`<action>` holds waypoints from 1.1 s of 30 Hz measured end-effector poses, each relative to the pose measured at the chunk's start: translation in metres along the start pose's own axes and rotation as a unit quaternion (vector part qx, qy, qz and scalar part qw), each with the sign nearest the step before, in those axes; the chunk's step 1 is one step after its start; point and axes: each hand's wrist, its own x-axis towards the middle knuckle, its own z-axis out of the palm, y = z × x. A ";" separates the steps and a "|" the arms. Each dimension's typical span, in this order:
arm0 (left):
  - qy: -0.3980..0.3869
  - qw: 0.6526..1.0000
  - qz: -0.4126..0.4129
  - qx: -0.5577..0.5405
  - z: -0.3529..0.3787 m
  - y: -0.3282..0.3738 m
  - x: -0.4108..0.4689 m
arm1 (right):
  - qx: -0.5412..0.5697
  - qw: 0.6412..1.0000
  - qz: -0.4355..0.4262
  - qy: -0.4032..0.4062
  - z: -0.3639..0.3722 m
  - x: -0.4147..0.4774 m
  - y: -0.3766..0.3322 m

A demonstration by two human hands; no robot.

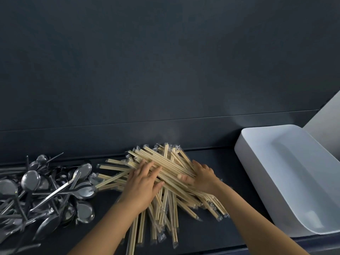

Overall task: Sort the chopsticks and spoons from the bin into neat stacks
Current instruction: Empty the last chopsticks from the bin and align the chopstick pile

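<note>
Our left hand (145, 183) lies flat on the chopsticks (171, 162), our right hand (201, 176) grips them; spoons (55, 190) left of both, bin (257, 162) right.

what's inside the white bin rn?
White bin: only bare floor and walls visible, no chopsticks or spoons inside. Its right end is cut off by the frame, unseen.

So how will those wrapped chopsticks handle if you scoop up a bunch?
The chopsticks look stiff: every stick lies straight. Clear wrappers look slick, so a bunch may slide apart; they already lie criss-crossed. Probably light: the right hand grips many at once.
</note>
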 end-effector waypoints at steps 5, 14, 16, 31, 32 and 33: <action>0.012 1.000 0.020 -0.010 0.003 -0.004 -0.003 | -0.039 0.998 0.025 0.044 0.011 0.003 -0.006; -0.002 0.999 0.048 0.001 -0.009 0.002 -0.020 | -0.023 0.996 0.046 0.078 0.006 0.006 -0.008; -0.012 0.998 0.068 0.003 -0.007 0.006 -0.017 | -0.027 0.996 0.043 0.071 0.005 0.006 -0.009; -0.058 0.994 0.081 0.033 0.010 0.017 -0.001 | -0.032 0.993 0.034 0.107 -0.011 -0.014 0.017; -0.057 0.995 0.081 0.032 0.009 0.017 0.000 | -0.032 0.993 0.034 0.107 -0.013 -0.016 0.019; -0.057 0.995 0.080 0.030 0.009 0.017 0.000 | -0.032 0.993 0.034 0.107 -0.015 -0.017 0.023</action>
